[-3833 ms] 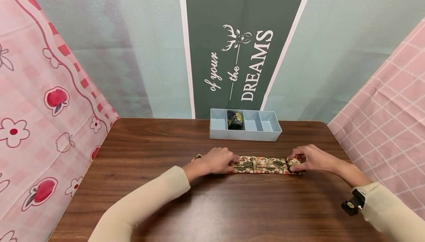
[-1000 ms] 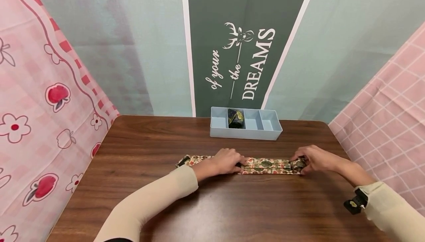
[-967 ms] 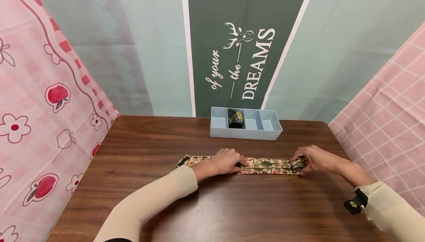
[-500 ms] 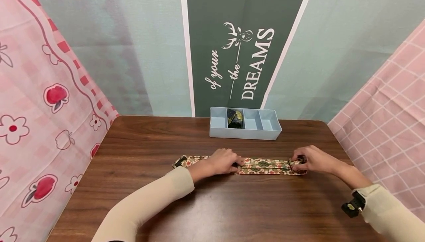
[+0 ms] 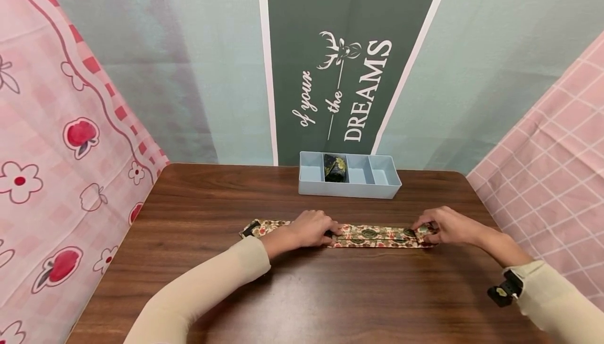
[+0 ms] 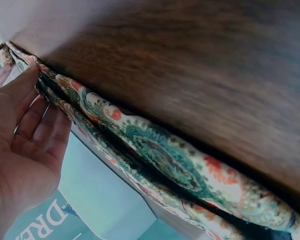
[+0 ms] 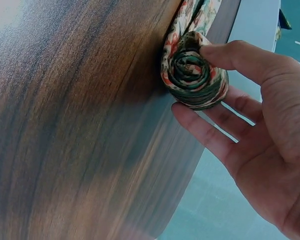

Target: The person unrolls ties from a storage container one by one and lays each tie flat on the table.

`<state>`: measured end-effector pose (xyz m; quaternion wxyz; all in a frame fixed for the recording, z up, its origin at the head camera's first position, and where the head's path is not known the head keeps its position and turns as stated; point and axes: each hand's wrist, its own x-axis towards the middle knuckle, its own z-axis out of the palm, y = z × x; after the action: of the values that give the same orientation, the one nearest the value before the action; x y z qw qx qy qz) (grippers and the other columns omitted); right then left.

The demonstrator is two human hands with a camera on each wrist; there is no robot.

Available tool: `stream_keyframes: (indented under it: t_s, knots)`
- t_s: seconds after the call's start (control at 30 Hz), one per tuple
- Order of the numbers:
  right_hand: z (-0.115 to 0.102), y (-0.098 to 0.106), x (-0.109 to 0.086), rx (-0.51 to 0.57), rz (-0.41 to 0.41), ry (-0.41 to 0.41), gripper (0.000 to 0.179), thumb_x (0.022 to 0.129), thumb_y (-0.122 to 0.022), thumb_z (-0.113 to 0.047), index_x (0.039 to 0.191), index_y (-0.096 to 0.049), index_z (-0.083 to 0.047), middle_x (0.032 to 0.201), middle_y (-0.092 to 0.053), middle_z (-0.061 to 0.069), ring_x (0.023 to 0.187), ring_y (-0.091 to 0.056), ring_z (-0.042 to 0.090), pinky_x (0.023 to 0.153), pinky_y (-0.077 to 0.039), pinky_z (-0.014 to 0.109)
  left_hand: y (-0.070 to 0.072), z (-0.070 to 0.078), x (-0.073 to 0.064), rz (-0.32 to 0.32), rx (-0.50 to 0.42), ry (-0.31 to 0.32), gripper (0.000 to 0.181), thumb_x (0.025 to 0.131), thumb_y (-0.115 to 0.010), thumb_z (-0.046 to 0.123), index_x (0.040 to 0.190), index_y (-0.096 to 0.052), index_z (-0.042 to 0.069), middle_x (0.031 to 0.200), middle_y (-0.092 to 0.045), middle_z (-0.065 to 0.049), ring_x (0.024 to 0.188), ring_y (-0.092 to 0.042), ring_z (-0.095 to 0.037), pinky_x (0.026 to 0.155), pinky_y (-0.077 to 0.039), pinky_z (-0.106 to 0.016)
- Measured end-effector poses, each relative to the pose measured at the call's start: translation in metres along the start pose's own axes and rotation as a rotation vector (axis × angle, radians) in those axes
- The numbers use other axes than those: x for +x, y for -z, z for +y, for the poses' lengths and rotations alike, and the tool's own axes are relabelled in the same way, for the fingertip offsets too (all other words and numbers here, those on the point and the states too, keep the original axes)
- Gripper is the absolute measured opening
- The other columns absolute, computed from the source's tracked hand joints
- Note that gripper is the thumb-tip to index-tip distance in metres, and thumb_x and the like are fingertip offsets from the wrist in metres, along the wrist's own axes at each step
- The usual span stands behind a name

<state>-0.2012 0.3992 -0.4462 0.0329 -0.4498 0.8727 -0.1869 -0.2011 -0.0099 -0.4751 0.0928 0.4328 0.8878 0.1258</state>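
A patterned necktie (image 5: 373, 235) in cream, green and red lies stretched from left to right over the wooden table. Its right end is wound into a coil (image 7: 192, 72), whose spiral edge faces the right wrist view. My right hand (image 5: 441, 225) holds this coil, thumb on one side and fingers curled along the other. Along the flat length, my left hand (image 5: 309, 227) pinches the tie by its edges, as the thumb and fingers (image 6: 42, 122) in the left wrist view show. Past the left wrist, the tie's dark-lined tip (image 5: 251, 227) points left.
At the table's back stands a light blue tray (image 5: 349, 191) divided into compartments. One holds a dark rolled tie (image 5: 335, 168) with yellow-green leaves. A grey-green curtain (image 5: 226, 71) hangs behind, and pink cloths (image 5: 557, 160) flank both sides.
Over the last second my left hand has slid a little left along the tie, and the tie's left tip has shifted left too. My right hand stays at the coil, its fingers slightly repositioned.
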Motion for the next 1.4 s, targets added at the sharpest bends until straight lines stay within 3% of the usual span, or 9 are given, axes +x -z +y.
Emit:
stream_keyframes:
  t_s: [0.13,0.27,0.43,0.57,0.83,0.93,1.1,1.27,1.4]
  knots:
    - [0.004,-0.003,-0.003,0.032,0.010,0.043,0.042,0.066,-0.078,0.014,0.103,-0.081,-0.006,0.093,-0.072,0.002,0.067,-0.048,-0.002,0.054,-0.038,0.013,0.002,-0.004,-0.005,0.001,-0.010,-0.001,0.034,0.098,-0.078,0.032,0.132,-0.077,0.025,0.140,-0.068,0.009,0.121,-0.071,-0.020,0.093,-0.061,-0.040]
    - [0.009,-0.005,-0.006,0.020,0.032,0.073,0.045,0.063,-0.076,0.015,0.101,-0.082,-0.008,0.097,-0.074,0.005,0.074,-0.057,0.001,0.056,-0.041,0.012,0.004,-0.008,-0.010,0.007,-0.031,0.002,0.033,0.097,-0.079,0.030,0.130,-0.078,0.024,0.140,-0.068,0.007,0.120,-0.071,-0.021,0.092,-0.061,-0.041]
    - [0.009,-0.005,-0.009,0.027,0.014,0.028,0.048,0.063,-0.078,0.015,0.103,-0.082,-0.011,0.101,-0.074,0.006,0.089,-0.068,0.009,0.058,-0.055,0.022,0.005,-0.013,-0.015,0.006,-0.049,0.024,0.032,0.097,-0.080,0.030,0.129,-0.079,0.023,0.139,-0.068,0.009,0.119,-0.072,-0.021,0.091,-0.061,-0.040]
    - [0.007,-0.003,-0.010,0.014,0.005,-0.024,0.046,0.066,-0.078,0.015,0.103,-0.082,-0.013,0.102,-0.074,0.008,0.095,-0.071,0.013,0.060,-0.059,0.024,0.006,-0.014,-0.013,0.004,-0.022,0.018,0.034,0.096,-0.082,0.030,0.129,-0.079,0.024,0.136,-0.071,0.008,0.118,-0.072,-0.018,0.093,-0.060,-0.038]
    - [0.001,-0.005,-0.007,-0.033,0.022,-0.138,0.017,0.086,-0.085,-0.008,0.096,-0.083,-0.021,0.099,-0.074,-0.006,0.089,-0.069,0.005,0.064,-0.058,0.026,0.010,-0.012,-0.008,0.002,0.011,0.008,0.034,0.096,-0.078,0.044,0.125,-0.081,0.027,0.130,-0.074,0.009,0.113,-0.074,-0.014,0.092,-0.061,-0.036]
    - [0.001,-0.009,-0.006,-0.056,0.056,-0.127,0.014,0.085,-0.089,-0.015,0.092,-0.081,-0.024,0.095,-0.073,-0.010,0.083,-0.065,0.000,0.063,-0.056,0.027,0.010,-0.009,-0.006,0.030,0.037,-0.022,0.034,0.098,-0.076,0.045,0.126,-0.080,0.027,0.130,-0.074,0.009,0.108,-0.076,-0.014,0.088,-0.062,-0.036]
    - [0.003,-0.013,-0.005,-0.098,0.090,-0.079,0.023,0.077,-0.095,-0.014,0.087,-0.077,-0.025,0.091,-0.071,-0.011,0.077,-0.062,0.000,0.059,-0.049,0.026,0.009,-0.003,0.001,0.070,0.052,-0.058,0.035,0.101,-0.074,0.040,0.133,-0.077,0.025,0.142,-0.068,0.008,0.107,-0.076,-0.014,0.083,-0.062,-0.032]
    - [0.006,-0.014,-0.004,-0.108,0.094,-0.051,0.028,0.075,-0.095,-0.010,0.086,-0.075,-0.024,0.090,-0.072,-0.010,0.074,-0.059,-0.003,0.058,-0.045,0.023,0.007,0.003,0.013,0.070,0.032,-0.081,0.039,0.102,-0.073,0.036,0.140,-0.072,0.024,0.150,-0.062,0.005,0.084,-0.075,-0.008,0.076,-0.059,-0.024]
    - [0.006,-0.013,-0.004,-0.112,0.088,-0.037,0.027,0.074,-0.095,-0.008,0.089,-0.076,-0.021,0.090,-0.073,-0.007,0.074,-0.058,-0.003,0.058,-0.045,0.022,0.006,0.010,0.023,0.066,0.003,-0.115,0.044,0.101,-0.074,0.034,0.144,-0.069,0.023,0.153,-0.060,0.002,0.057,-0.059,-0.004,0.069,-0.054,-0.021]
